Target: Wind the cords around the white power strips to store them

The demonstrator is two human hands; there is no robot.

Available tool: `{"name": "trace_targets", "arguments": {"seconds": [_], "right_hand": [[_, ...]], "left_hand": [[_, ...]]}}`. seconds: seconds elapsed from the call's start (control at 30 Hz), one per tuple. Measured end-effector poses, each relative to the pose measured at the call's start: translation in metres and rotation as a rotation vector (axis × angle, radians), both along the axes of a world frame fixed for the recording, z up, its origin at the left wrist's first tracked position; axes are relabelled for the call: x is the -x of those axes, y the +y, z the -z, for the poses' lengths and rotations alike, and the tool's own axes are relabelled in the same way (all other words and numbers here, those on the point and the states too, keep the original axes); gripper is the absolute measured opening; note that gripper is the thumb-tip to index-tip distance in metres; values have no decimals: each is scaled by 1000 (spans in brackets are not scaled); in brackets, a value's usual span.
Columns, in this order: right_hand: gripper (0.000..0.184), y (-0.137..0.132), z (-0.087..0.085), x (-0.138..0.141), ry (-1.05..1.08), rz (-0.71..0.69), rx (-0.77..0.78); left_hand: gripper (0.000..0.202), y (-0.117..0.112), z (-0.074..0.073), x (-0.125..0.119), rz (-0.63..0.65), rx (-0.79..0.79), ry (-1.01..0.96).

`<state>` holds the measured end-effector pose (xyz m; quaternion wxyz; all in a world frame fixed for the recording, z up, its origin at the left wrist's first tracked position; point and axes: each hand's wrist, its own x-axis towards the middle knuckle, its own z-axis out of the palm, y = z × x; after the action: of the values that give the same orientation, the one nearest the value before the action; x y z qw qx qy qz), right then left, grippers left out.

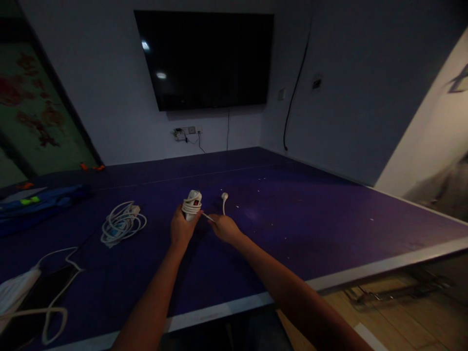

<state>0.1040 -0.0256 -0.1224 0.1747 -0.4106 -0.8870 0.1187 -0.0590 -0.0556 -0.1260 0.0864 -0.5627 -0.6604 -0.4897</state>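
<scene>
My left hand (pixel 182 228) is closed around a white power strip (pixel 192 204) held upright above the blue table (pixel 292 229), with its white cord wound round the body. My right hand (pixel 224 228) pinches the free end of that cord (pixel 209 217) just right of the strip. The cord's white plug (pixel 224 197) sticks up beyond my right hand.
A coiled white cable bundle (pixel 122 223) lies to the left. Another white power strip with loose cord (pixel 16 288) sits at the near left edge beside a dark flat object. A blue bag (pixel 40 202) rests at far left. A black screen (pixel 206 58) hangs on the wall.
</scene>
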Motion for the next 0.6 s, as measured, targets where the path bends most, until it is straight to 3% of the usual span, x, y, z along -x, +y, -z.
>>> {"name": "trace_targets", "arguments": {"seconds": [0.13,0.3,0.6], "right_hand": [[32,-3,-2,1,-73,-35,-57],[33,-7,-5,1,-144,-44,-117],[33,-8,-5,-3,-166,-50,-148]], "left_hand": [[72,3,5,-2,-94,30,111],[69,7,9,-5,-118,95,211],[73,12,16,1,52,151,246]]}}
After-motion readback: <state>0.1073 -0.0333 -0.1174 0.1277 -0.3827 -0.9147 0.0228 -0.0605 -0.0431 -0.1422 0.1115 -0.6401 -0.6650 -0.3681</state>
